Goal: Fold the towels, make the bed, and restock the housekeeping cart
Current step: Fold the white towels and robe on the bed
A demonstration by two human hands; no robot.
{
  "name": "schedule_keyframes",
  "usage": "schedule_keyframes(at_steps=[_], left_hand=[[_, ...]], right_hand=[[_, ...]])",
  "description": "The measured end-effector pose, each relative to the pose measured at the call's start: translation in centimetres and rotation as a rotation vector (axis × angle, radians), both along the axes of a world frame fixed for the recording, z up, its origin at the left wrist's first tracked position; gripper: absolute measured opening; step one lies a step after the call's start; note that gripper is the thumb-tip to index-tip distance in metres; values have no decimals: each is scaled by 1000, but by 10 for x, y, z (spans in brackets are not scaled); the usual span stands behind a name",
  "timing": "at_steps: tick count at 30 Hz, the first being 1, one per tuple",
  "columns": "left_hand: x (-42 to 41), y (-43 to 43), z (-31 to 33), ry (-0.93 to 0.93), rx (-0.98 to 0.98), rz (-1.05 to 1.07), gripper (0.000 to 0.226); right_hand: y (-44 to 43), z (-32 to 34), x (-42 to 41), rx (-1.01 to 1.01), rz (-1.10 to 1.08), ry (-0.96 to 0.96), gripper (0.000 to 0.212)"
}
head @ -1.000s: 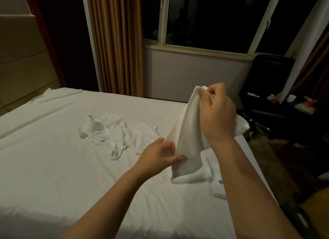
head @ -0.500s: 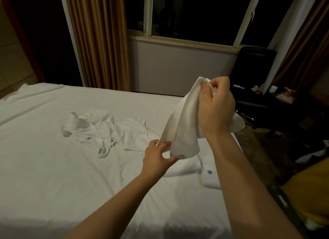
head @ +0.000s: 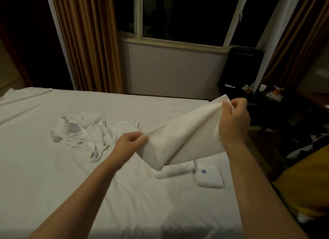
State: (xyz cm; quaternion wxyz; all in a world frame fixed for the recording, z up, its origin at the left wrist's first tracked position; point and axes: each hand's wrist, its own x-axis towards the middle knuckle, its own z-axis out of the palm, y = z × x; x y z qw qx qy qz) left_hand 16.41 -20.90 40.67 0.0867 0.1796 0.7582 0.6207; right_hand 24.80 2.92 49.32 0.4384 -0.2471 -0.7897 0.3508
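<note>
I hold a white towel [head: 179, 139] stretched in the air above the bed [head: 44, 176]. My left hand [head: 130, 140] pinches its lower left corner and my right hand [head: 234, 121] pinches its upper right corner, higher up. Under it on the sheet lie a textured white towel [head: 175, 170] and a small folded towel with a blue logo [head: 210, 176]. A crumpled heap of white towels [head: 83, 133] lies to the left of my left hand.
Brown curtains [head: 89, 43] and a dark window [head: 187, 12] stand behind the bed. A black chair [head: 243, 67] and a cluttered dark table [head: 274, 94] are at the right. Something yellow [head: 306, 181] sits at the bed's right edge.
My hands have pulled apart, the left one leftward and the right one to the right, and the hanging towel is now spread out between them. The view has shifted left and down.
</note>
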Motion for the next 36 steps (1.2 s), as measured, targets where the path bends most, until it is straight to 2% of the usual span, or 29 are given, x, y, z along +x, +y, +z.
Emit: schedule_keyframes(at_steps=[2,3,4,6,7,10,13,18,20,22,25,29,33,36], left_hand=[[-9,-13,15,-119,170,-34,23],[-12,-16,21,-151,168,-14,24],[-16,-17,22,-136,85,34,27],[-20,-15,19,-11,-116,174,34],[-21,-14,20,18,-126,236,36],[-22,-16,24,-1,15,275,32],[-21,-26,28,37,2,206,27],[-24,-37,22,44,32,225,37],[-22,-38,22,18,83,237,37],[-21,-38,22,-10,130,241,33],[-21,-43,23,-28,150,256,33],[-22,-54,25,13,112,276,37],[-21,-57,31,81,52,303,25],[-22,-58,35,93,12,277,26]], right_hand=[[5,-7,3,-29,-8,6,12],[5,-9,3,-32,4,14,12],[3,-12,2,-26,23,17,12],[-2,-18,0,-17,47,6,13],[-5,-21,-2,-27,44,14,12],[-7,-26,-4,-89,27,29,10],[-1,-32,-4,-143,69,21,8],[1,-36,-4,-207,112,41,8],[1,-36,-5,-250,146,55,13],[2,-36,-6,-277,204,73,27],[4,-40,-2,-241,342,30,35],[9,-47,0,-225,480,-100,26],[9,-50,-1,-256,515,-120,18],[10,-49,-4,-225,520,-161,11]])
